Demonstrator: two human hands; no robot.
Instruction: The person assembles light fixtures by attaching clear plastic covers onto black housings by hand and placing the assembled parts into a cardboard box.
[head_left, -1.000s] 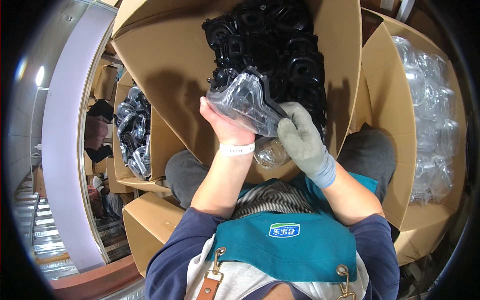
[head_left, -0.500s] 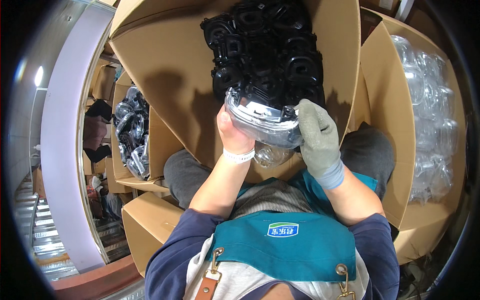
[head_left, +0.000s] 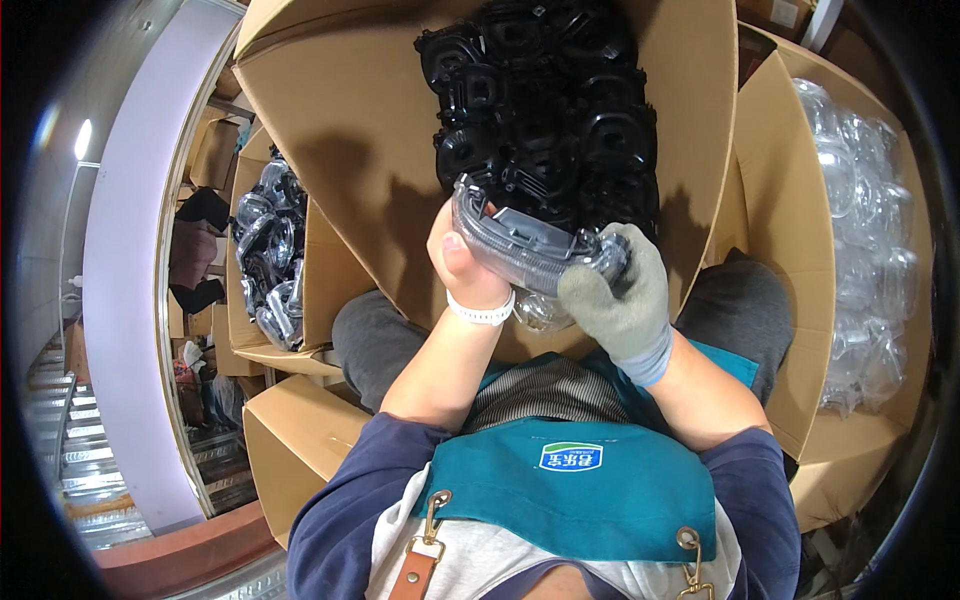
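Observation:
Between both hands is a curved, clear plastic housing with a black frame (head_left: 520, 255), tilted in front of my lap. My bare left hand (head_left: 465, 270), with a white band at the wrist, is closed around the housing's left end. My right hand (head_left: 622, 305), in a grey glove, grips the right end with thumb and fingers. Another clear rounded plastic piece (head_left: 543, 313) shows partly below the housing; the hands hide the rest of it. Just beyond lie rows of black plastic parts (head_left: 540, 130) in a tall cardboard box (head_left: 350, 130).
To the right, a cardboard box (head_left: 775, 250) contains stacked clear plastic shells (head_left: 860, 240). At the left, another box (head_left: 325, 260) holds a jumble of clear and black parts (head_left: 268, 255). An open box flap (head_left: 300, 430) stands near my left knee. A metal roller track (head_left: 90, 470) lies far left.
The housing has turned in my hands, so more of its black inner side shows. My gloved right hand has shifted down and curled its fingers around the end.

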